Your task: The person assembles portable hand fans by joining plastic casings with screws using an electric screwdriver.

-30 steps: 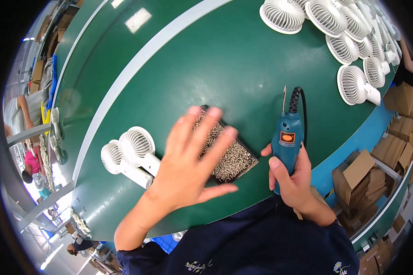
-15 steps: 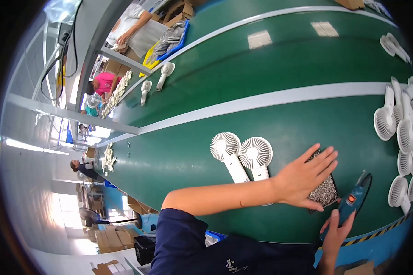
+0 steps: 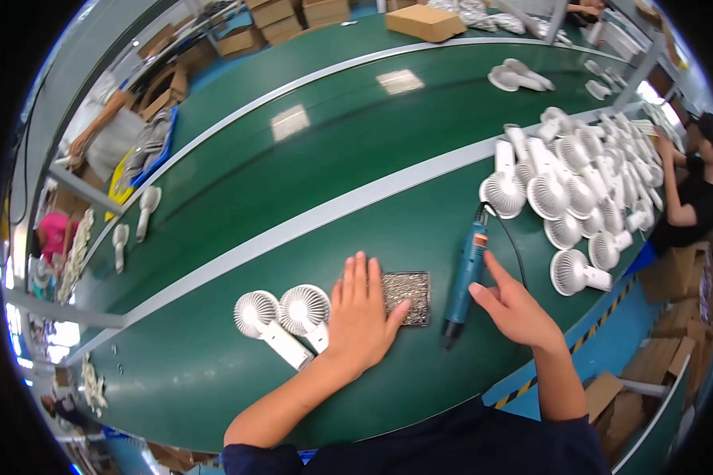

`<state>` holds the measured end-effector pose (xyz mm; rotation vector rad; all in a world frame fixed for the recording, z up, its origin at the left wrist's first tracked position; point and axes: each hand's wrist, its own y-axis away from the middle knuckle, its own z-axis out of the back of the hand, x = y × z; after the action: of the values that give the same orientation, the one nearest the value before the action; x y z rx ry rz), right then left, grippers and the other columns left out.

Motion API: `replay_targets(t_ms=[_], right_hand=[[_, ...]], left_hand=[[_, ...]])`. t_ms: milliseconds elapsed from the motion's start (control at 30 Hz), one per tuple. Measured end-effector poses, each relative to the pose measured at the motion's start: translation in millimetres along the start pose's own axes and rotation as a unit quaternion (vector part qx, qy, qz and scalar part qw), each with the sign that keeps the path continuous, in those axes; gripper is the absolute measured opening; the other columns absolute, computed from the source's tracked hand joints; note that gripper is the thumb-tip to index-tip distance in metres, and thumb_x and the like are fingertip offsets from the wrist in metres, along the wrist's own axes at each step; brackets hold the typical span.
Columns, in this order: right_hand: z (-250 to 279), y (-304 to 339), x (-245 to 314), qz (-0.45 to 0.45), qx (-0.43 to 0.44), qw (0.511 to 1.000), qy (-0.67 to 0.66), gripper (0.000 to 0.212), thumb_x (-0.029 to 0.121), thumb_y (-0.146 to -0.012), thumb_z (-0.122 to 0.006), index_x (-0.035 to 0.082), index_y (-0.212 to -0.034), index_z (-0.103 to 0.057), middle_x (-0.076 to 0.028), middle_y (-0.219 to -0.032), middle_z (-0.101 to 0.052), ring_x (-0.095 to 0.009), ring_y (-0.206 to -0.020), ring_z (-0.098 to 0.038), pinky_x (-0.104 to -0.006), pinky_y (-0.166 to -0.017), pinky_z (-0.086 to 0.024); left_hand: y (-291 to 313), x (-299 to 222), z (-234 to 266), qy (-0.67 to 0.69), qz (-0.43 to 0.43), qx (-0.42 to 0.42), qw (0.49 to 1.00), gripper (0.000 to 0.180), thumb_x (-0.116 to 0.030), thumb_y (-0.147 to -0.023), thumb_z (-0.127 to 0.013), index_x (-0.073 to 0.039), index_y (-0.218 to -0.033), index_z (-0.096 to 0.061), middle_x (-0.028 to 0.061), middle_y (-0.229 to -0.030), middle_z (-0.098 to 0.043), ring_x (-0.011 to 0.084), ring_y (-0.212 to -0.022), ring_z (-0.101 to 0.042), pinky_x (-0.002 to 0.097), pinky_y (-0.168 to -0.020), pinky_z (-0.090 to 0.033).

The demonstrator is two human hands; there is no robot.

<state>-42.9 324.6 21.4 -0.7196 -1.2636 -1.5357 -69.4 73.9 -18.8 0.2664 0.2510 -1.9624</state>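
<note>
My left hand (image 3: 362,317) lies flat with its fingers stretched out, over the lower end of a white handheld fan (image 3: 305,311) and beside a small clear box of tiny metal screws (image 3: 406,297). Its thumb reaches onto the near part of the box. A second white fan (image 3: 257,315) lies just left of the first. Right of the box lies a teal electric screwdriver (image 3: 465,277), cable end away from me and dark tip toward me. My right hand (image 3: 517,309) is open along its right side, thumb and forefinger tips at the tool's edge; the other fingers are hidden.
Many white fans (image 3: 582,186) are heaped at the right, near a person in black (image 3: 693,178). A pale divider (image 3: 333,207) runs along the green table (image 3: 356,178). Beyond it are two fans at left, a blue bin (image 3: 166,142), and a carton (image 3: 425,24).
The view has swung right, bringing in the fan heap. My left hand has drawn back from over the screw box. The screwdriver, earlier in my right hand, now lies released on the table.
</note>
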Motion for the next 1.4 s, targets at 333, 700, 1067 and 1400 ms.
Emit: replay_targets(t_ms=[333, 700, 1067, 1400], right_hand=[[-107, -26, 6, 0.289, -0.122, 0.903, 0.294, 0.046, 0.025, -0.098, -0.047, -0.012, -0.126, -0.048, -0.030, -0.140, -0.040, -0.044, -0.131, -0.039, -0.0495, -0.109, -0.031], [-87, -43, -14, 0.160, -0.120, 0.931, 0.305, 0.051, 0.027, -0.102, -0.033, -0.015, -0.130, -0.044, -0.031, -0.142, -0.038, -0.043, -0.135, -0.034, -0.0456, -0.113, -0.026], [-168, -87, -1, 0.338, -0.143, 0.867, 0.337, 0.048, 0.023, -0.102, -0.032, -0.014, -0.130, -0.045, -0.027, -0.143, -0.039, -0.040, -0.138, -0.031, -0.0499, -0.116, -0.018], [-151, -124, -2, 0.333, -0.153, 0.875, 0.317, 0.050, 0.026, -0.103, -0.030, -0.015, -0.125, -0.050, -0.028, -0.140, -0.043, -0.039, -0.136, -0.035, -0.0473, -0.117, -0.019]], left_hand=[[-9, -2, -23, 0.034, 0.012, -0.078, 0.996, 0.049, -0.024, -0.095, -0.044, 0.010, -0.131, -0.046, 0.0247, -0.140, -0.044, 0.0375, -0.135, -0.036, 0.0488, -0.115, -0.021], [-36, -40, -47, -0.003, 0.043, -0.122, 0.992, 0.054, -0.025, -0.095, -0.038, 0.011, -0.135, -0.041, 0.0249, -0.147, -0.036, 0.0341, -0.143, -0.027, 0.0463, -0.117, -0.016], [-27, 57, -31, -0.002, 0.075, -0.152, 0.986, 0.055, -0.030, -0.100, -0.035, 0.010, -0.136, -0.040, 0.0248, -0.148, -0.035, 0.0348, -0.142, -0.027, 0.0441, -0.117, -0.020], [-57, 49, -29, 0.020, 0.094, -0.134, 0.986, 0.058, -0.031, -0.098, -0.034, 0.012, -0.136, -0.039, 0.0258, -0.147, -0.036, 0.0360, -0.143, -0.025, 0.0450, -0.117, -0.017]])
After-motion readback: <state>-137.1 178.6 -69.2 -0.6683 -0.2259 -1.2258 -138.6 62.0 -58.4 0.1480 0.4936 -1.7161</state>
